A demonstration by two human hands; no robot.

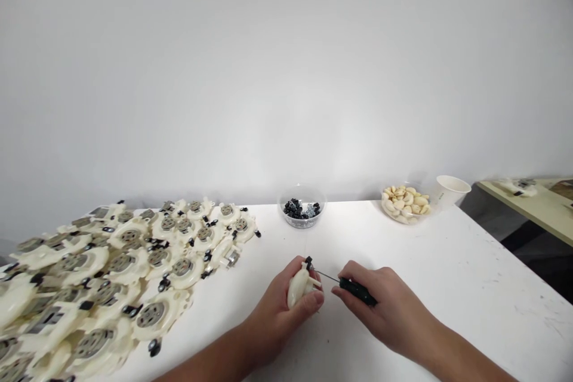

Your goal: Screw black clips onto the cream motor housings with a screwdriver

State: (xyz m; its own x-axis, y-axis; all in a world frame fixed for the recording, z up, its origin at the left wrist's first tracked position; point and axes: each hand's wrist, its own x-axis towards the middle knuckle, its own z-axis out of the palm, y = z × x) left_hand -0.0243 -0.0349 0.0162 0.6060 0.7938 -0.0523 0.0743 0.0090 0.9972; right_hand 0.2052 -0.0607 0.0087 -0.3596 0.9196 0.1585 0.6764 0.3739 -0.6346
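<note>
My left hand (283,304) is closed around a cream plastic motor housing (297,286), held up over the white table. A small black piece (308,261) sits at the top of that housing. In my right hand (385,304) is a screwdriver (358,291) with a dark handle, gripped between thumb and fingers. Its thin shaft points left, and the tip reaches the area of the black piece; whether it touches a screw is too small to tell.
Many similar cream housings with round metal motors (151,314) cover the table's left side. A clear bowl (302,224) holds small black parts and screws. Further right stand a bowl of cream plastic pieces (406,200) and a white paper cup (452,190). Another table (532,206) adjoins.
</note>
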